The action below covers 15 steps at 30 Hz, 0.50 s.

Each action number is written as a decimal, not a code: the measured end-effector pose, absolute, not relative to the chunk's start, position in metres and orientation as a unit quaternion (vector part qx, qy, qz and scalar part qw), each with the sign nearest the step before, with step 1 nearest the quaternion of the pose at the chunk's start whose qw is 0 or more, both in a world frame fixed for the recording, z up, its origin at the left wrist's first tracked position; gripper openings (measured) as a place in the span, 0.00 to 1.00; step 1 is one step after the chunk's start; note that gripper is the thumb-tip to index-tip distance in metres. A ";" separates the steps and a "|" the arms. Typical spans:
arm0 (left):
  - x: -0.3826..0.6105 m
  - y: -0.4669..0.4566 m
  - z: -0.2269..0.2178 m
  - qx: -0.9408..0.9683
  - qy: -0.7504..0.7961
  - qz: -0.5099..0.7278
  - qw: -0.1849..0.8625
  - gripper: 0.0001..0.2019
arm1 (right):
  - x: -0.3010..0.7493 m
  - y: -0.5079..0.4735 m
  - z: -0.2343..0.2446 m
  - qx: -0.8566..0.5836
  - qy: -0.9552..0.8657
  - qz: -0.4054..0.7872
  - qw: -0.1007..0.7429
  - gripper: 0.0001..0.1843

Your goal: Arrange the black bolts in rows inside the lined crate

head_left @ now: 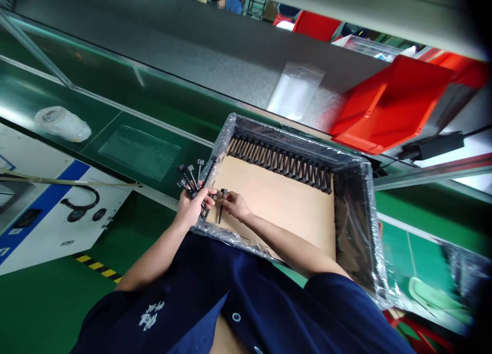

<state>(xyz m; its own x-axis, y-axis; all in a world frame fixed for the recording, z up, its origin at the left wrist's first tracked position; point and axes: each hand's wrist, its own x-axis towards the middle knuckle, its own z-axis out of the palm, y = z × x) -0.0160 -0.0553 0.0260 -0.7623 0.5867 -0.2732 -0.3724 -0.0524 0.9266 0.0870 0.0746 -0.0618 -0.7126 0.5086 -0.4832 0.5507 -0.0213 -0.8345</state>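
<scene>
While the left hand (189,206) grips a fanned bunch (192,194) of black rods at the left end of the box (355,223), the right hand (235,205) pinches a single rod (220,214) between thumb and fingers, just beside the bunch and over the box's near left part. That rod stands roughly upright, head up; whether its lower end touches the card (277,205) on the box's floor, I cannot tell. The bunch's heads splay up and outward past the box's left rim.

Along the far side of the box, inside it and on the card, runs a row (280,161) of similar rods, set close together side by side. Clear plastic lines the box and folds over its rim.

Left of the box, a flat clear sheet (140,151) lies on the bench, with a whitish wrapped roll (63,124) farther out. Beyond the box, a shelf (154,46) bears a pale bag (298,90) and, toward the right, a red bin (400,98). Right of the box lies a pale green item (436,295).
</scene>
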 end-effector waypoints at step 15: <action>-0.018 -0.056 0.021 0.090 0.631 0.704 0.313 0.17 | 0.100 0.055 -0.065 -0.106 0.982 -0.133 0.079 0.16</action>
<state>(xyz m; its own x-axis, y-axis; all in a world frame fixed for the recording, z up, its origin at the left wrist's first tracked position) -0.0182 -0.0558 0.0210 -0.7876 0.5547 -0.2683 -0.3269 -0.0070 0.9450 0.1001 0.0547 -0.0650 -0.9651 -0.2284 -0.1279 -0.1862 0.9424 -0.2778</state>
